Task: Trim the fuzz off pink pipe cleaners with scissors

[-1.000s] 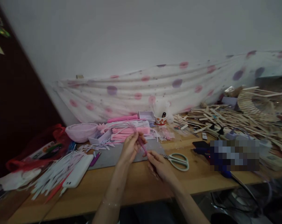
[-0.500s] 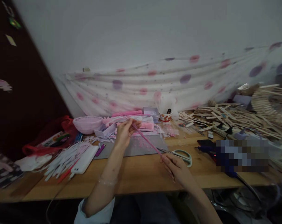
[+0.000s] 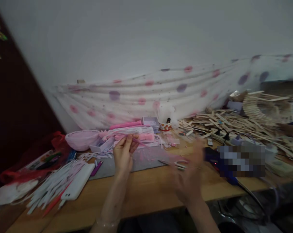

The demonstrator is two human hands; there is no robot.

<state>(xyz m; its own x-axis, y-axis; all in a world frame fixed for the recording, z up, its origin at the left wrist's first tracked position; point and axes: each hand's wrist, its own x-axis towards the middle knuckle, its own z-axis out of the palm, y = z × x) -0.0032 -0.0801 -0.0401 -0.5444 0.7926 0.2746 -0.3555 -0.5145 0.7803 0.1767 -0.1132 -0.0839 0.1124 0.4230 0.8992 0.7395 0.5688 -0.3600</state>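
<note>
My left hand [image 3: 124,153] is closed, its thumb and fingertips pinching a thin pink strip [image 3: 143,143] that slants off to the right and fades into blur. My right hand [image 3: 190,174] is raised over the table's front part, smeared by motion, so its fingers and anything in them cannot be made out. Behind it lies a pair of scissors [image 3: 179,165] with pale handles, partly covered by the hand. A grey mat [image 3: 147,161] strewn with small pink bits is beneath the hands. Pink and white bundles [image 3: 146,134] are heaped just behind my left hand.
To the left are a pink bowl [image 3: 82,139], a white phone [image 3: 78,181], loose white strips [image 3: 51,184] and a red bag [image 3: 15,171]. A patterned cup [image 3: 166,126] stands at the back. Wooden sticks [image 3: 224,123] and a dark blue corded tool [image 3: 213,160] occupy the right.
My right hand has come off the strip's near end and swung up, now blurred. My left hand keeps its pinch. The whole view has shifted a little.
</note>
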